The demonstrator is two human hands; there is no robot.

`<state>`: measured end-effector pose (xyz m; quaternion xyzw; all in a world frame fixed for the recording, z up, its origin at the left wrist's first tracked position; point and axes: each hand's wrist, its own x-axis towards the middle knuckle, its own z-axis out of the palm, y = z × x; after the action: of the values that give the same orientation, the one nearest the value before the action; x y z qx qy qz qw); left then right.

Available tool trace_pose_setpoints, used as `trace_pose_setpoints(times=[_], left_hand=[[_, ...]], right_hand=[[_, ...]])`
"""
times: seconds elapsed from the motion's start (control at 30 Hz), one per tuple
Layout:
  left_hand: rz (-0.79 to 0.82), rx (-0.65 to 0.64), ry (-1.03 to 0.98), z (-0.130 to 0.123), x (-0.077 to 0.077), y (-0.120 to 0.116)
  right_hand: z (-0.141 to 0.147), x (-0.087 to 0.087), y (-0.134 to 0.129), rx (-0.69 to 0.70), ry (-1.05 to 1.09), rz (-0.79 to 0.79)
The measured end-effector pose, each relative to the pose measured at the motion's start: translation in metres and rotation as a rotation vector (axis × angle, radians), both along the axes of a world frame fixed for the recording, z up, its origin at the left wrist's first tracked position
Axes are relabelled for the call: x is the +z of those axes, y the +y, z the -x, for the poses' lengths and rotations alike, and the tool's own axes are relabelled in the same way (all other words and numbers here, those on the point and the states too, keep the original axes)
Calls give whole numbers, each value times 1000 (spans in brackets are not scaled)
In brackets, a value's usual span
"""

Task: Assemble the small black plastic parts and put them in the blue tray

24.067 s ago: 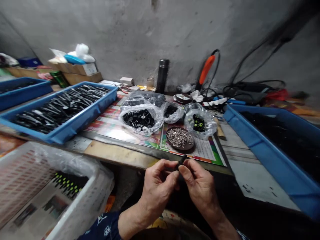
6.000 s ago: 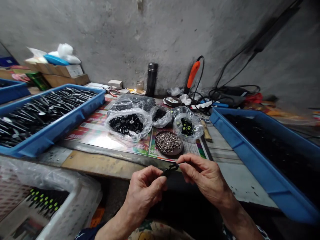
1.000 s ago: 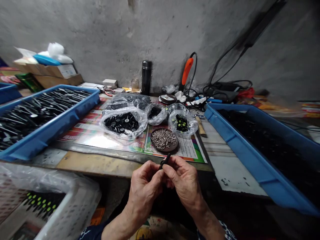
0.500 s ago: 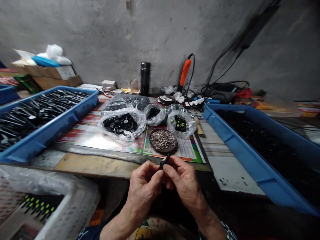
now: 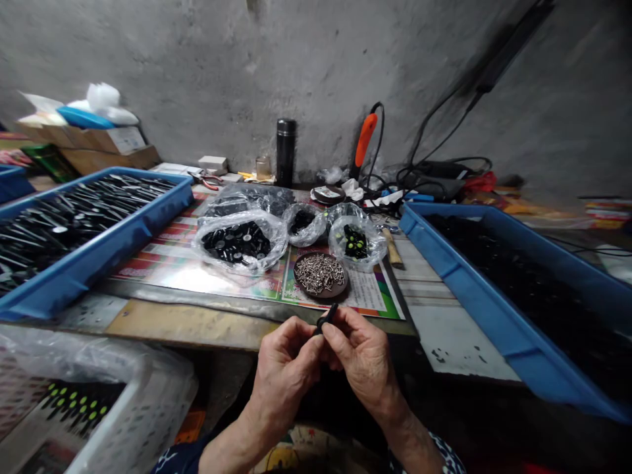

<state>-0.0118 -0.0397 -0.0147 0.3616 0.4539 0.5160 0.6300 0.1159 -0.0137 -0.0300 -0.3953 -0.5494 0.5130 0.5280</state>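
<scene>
Between my two hands, just off the front edge of the table, is a small black plastic part [image 5: 326, 318] with a narrow end pointing up and away. My left hand [image 5: 289, 359] pinches its lower end with thumb and fingers. From the other side my right hand [image 5: 363, 349] grips it, thumb on top. The fingers cover much of the part, so its full shape is hidden. Just beyond the fingertips sits a round brown dish [image 5: 340, 289] heaped with small metal screws or pins [image 5: 320, 273]. Behind it stand open plastic bags of black parts [image 5: 237, 243] and of black-and-green parts [image 5: 355, 242].
A blue tray [image 5: 168, 207] of long black pieces lies left, another blue tray [image 5: 494, 316] of dark parts right. Below left stands a white basket [image 5: 158, 395] holding green-tipped pieces. An orange-handled tool [image 5: 366, 139], a black flask [image 5: 286, 153] and pliers [image 5: 210, 183] are along the wall.
Both hands keep the same grip on the black part, with hardly any movement. The whole view has shifted very slightly.
</scene>
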Motion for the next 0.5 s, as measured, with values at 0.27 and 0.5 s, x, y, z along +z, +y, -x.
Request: trace_pose_setpoints(times=[0.27, 0.5], left_hand=[[48, -154, -24, 4, -3, 1], [-581, 49, 522, 6, -11, 7]], right_hand=[[-19, 4, 9, 50, 23, 2], [-17, 13, 13, -105, -71, -59]])
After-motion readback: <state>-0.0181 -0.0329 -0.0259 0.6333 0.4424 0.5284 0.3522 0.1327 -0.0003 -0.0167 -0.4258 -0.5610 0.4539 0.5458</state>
